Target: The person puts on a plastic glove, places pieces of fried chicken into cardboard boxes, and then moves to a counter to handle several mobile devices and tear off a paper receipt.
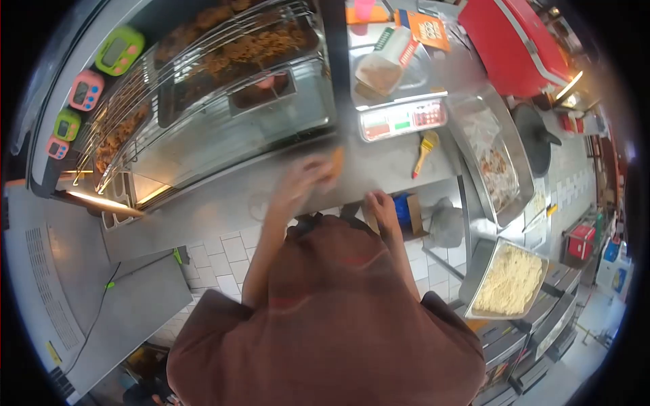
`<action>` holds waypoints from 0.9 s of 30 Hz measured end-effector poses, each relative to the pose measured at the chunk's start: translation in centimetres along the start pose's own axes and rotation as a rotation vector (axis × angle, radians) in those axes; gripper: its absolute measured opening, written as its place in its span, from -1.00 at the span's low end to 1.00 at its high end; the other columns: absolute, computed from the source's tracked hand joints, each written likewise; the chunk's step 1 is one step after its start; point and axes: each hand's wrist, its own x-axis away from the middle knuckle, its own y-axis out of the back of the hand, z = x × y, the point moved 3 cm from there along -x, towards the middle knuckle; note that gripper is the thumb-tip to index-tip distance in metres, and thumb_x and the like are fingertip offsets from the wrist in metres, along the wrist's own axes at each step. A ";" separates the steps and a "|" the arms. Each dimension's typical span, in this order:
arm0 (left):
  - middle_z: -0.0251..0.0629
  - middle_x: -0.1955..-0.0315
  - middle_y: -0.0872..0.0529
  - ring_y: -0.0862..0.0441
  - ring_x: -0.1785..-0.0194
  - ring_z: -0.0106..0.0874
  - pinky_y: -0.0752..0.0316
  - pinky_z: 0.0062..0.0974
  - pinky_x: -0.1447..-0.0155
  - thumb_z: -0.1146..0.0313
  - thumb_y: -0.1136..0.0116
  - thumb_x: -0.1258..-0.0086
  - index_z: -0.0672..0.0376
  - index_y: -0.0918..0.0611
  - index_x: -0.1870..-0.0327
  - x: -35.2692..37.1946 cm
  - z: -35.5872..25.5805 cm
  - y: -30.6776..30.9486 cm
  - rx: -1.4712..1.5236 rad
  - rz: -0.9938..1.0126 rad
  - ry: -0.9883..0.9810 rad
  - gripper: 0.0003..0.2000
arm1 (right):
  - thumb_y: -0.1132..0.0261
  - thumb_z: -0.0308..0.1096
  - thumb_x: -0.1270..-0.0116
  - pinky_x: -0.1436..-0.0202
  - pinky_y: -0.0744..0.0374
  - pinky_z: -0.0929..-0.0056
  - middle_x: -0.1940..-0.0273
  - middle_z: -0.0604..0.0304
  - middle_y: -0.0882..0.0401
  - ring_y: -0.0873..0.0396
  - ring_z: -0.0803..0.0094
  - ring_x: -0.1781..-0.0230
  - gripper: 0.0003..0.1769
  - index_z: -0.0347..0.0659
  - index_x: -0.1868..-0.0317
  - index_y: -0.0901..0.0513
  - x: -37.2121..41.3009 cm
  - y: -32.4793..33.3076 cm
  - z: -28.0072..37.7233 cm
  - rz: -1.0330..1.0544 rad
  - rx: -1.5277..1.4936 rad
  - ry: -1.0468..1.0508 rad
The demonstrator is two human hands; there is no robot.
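Over the steel counter (pixel 223 184), my left hand (pixel 308 176) is blurred, its fingers closed on a small orange thing (pixel 337 161) whose kind I cannot make out. My right hand (pixel 380 205) is at the counter's front edge with its fingers curled in; whatever they may hold is hidden. Beyond it on the counter lies a brush with a yellow handle (pixel 424 155). A lit digital scale (pixel 403 120) stands behind, with an opened food carton (pixel 384 64) on its steel platform. An orange printed paper packet (pixel 426 30) lies farther back.
A glass-fronted warmer (pixel 250 152) holds trays of browned food, with several timers (pixel 118 51) on its left frame. To the right are a steel tray (pixel 497 152) with crumbs, a red cool box (pixel 518 44), a black round lid (pixel 531 139) and a pan of pale crumbly flour (pixel 509 281).
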 end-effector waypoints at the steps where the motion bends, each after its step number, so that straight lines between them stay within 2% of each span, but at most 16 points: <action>1: -0.32 0.30 -0.68 -0.60 0.21 -0.57 -0.47 -0.58 0.12 0.14 -0.21 -0.42 0.25 -0.65 0.07 -3.1 1.3 -2.4 -0.023 0.041 -0.083 -0.68 | -0.21 -0.18 -0.45 0.27 -0.56 0.48 0.40 0.15 -0.67 -0.61 0.49 0.41 -0.67 -0.34 0.14 -0.65 -0.2 0.5 0.2 0.018 0.042 0.023; 2: -0.32 0.29 -0.69 -0.61 0.19 -0.57 -0.48 -0.58 0.11 0.13 -0.21 -0.42 0.25 -0.65 0.05 -6.6 2.8 -4.1 -0.045 0.083 -0.175 -0.67 | -0.21 -0.18 -0.45 0.27 -0.56 0.48 0.40 0.14 -0.67 -0.61 0.48 0.41 -0.68 -0.33 0.14 -0.65 -0.5 1.1 0.3 0.037 0.087 0.054; 5: -0.33 0.23 -0.72 -0.64 0.18 -0.56 -0.50 -0.58 0.09 0.14 -0.20 -0.43 0.23 -0.63 -0.04 -14.2 2.2 -8.5 -0.045 -0.087 -0.355 -0.65 | -0.20 -0.19 -0.45 0.26 -0.56 0.48 0.39 0.13 -0.68 -0.62 0.46 0.42 -0.68 -0.34 0.15 -0.64 -0.7 2.6 -0.6 0.012 0.027 0.058; 8: -0.33 0.18 -0.72 -0.64 0.17 -0.53 -0.51 -0.55 0.04 0.15 -0.21 -0.41 0.18 -0.55 -0.16 -19.1 -1.9 -10.3 -0.122 -0.125 -0.391 -0.59 | -0.21 -0.20 -0.45 0.26 -0.56 0.48 0.39 0.13 -0.68 -0.61 0.47 0.43 -0.69 -0.34 0.15 -0.64 0.2 4.2 -0.1 -0.028 0.021 0.075; 10: -0.32 0.15 -0.71 -0.64 0.14 -0.50 -0.52 -0.52 -0.01 0.16 -0.21 -0.38 0.14 -0.50 -0.24 -19.7 -2.0 -10.4 -0.100 -0.141 -0.408 -0.54 | -0.21 -0.20 -0.45 0.26 -0.55 0.48 0.39 0.13 -0.68 -0.60 0.48 0.43 -0.69 -0.33 0.16 -0.64 1.2 5.0 0.2 -0.051 0.037 0.083; 12: -0.32 0.14 -0.71 -0.65 0.12 -0.47 -0.53 -0.52 0.00 0.19 -0.24 -0.37 0.13 -0.48 -0.28 -19.1 -1.3 -9.0 -0.291 -0.232 -0.382 -0.51 | -0.21 -0.19 -0.45 0.26 -0.55 0.48 0.37 0.12 -0.70 -0.60 0.49 0.41 -0.68 -0.33 0.15 -0.64 1.4 5.3 0.1 -0.053 0.050 0.036; 13: -0.29 0.13 -0.72 -0.65 0.09 -0.48 -0.53 -0.51 -0.01 0.25 -0.20 -0.40 0.13 -0.46 -0.33 -17.7 -0.5 -8.6 -0.301 -0.176 -0.334 -0.51 | -0.21 -0.18 -0.45 0.23 -0.55 0.46 0.35 0.13 -0.70 -0.62 0.49 0.35 -0.68 -0.33 0.14 -0.65 0.9 5.0 -0.3 -0.037 0.057 0.023; 14: -0.25 0.13 -0.73 -0.65 0.05 -0.50 -0.53 -0.47 -0.01 0.28 -0.16 -0.43 0.16 -0.54 -0.24 -17.5 4.0 -6.3 -0.152 0.021 -0.630 -0.61 | -0.21 -0.18 -0.45 0.23 -0.55 0.46 0.35 0.13 -0.70 -0.62 0.49 0.35 -0.68 -0.33 0.14 -0.65 0.2 4.2 0.5 0.001 0.054 0.030; 15: -0.40 0.32 -0.70 -0.65 0.23 -0.51 -0.53 -0.53 0.09 0.20 -0.12 -0.47 0.27 -0.62 -0.06 -13.9 3.5 -5.4 -0.434 0.040 -0.399 -0.67 | -0.21 -0.18 -0.45 0.20 -0.56 0.44 0.34 0.13 -0.71 -0.63 0.46 0.32 -0.68 -0.32 0.13 -0.65 -0.4 3.3 2.2 0.006 0.039 0.059; 16: -0.37 0.33 -0.72 -0.65 0.25 -0.51 -0.53 -0.52 0.10 0.17 -0.10 -0.48 0.27 -0.65 0.01 -10.2 3.9 -4.3 -0.515 0.016 -0.343 -0.68 | -0.20 -0.18 -0.45 0.18 -0.56 0.43 0.33 0.13 -0.71 -0.65 0.44 0.28 -0.67 -0.32 0.12 -0.66 -0.9 2.3 4.1 0.009 0.022 0.083; 17: -0.34 0.33 -0.73 -0.66 0.27 -0.51 -0.52 -0.50 0.11 0.15 -0.08 -0.49 0.27 -0.68 0.08 -7.0 4.3 -3.3 -0.593 0.001 -0.285 -0.67 | -0.22 -0.22 -0.44 0.09 -0.58 0.36 0.18 0.07 -0.70 -0.65 0.39 0.15 -0.70 -0.30 0.04 -0.65 -1.9 1.0 6.5 0.062 0.025 0.163; 21: -0.25 0.38 -0.75 -0.67 0.29 -0.47 -0.51 -0.49 0.13 0.13 -0.04 -0.50 0.28 -0.68 0.15 4.7 8.2 3.1 -0.649 -0.431 -0.024 -0.65 | -0.26 -0.35 -0.40 -0.19 -0.51 0.28 -0.12 -0.07 -0.56 -0.55 0.14 -0.15 -0.59 -0.27 -0.21 -0.53 -5.3 -7.2 17.5 0.152 -0.032 0.704; 23: -0.24 0.38 -0.75 -0.68 0.31 -0.45 -0.50 -0.50 0.17 0.14 -0.05 -0.49 0.28 -0.68 0.18 9.6 11.4 7.3 -0.540 -0.728 0.069 -0.66 | -0.28 -0.36 -0.37 -0.22 -0.48 0.25 -0.13 -0.11 -0.53 -0.52 0.06 -0.16 -0.50 -0.25 -0.30 -0.46 -5.5 -11.7 20.6 0.063 0.041 0.858; 24: -0.24 0.37 -0.75 -0.69 0.33 -0.45 -0.50 -0.48 0.20 0.14 -0.07 -0.47 0.28 -0.67 0.17 11.8 12.0 9.2 -0.546 -0.810 0.148 -0.67 | -0.29 -0.38 -0.33 -0.16 -0.50 0.23 -0.13 -0.11 -0.51 -0.51 0.03 -0.12 -0.46 -0.26 -0.31 -0.44 -5.3 -13.8 21.3 0.035 0.052 0.852; 25: -0.21 0.34 -0.74 -0.68 0.34 -0.44 -0.52 -0.49 0.26 0.15 -0.08 -0.47 0.28 -0.66 0.13 13.8 12.3 10.1 -0.348 -0.923 0.105 -0.68 | -0.31 -0.40 -0.28 -0.11 -0.52 0.21 -0.13 -0.12 -0.49 -0.50 0.00 -0.08 -0.42 -0.28 -0.32 -0.43 -5.2 -15.4 21.6 0.003 0.068 0.841; 27: -0.23 0.35 -0.73 -0.65 0.39 -0.51 -0.52 -0.61 0.41 0.21 0.01 -0.54 0.27 -0.63 0.06 16.7 14.4 13.1 -0.232 -1.050 0.084 -0.71 | -0.32 -0.40 -0.25 -0.10 -0.52 0.20 -0.10 -0.14 -0.49 -0.51 -0.01 -0.05 -0.41 -0.30 -0.30 -0.44 -4.9 -17.1 21.6 -0.057 0.056 0.864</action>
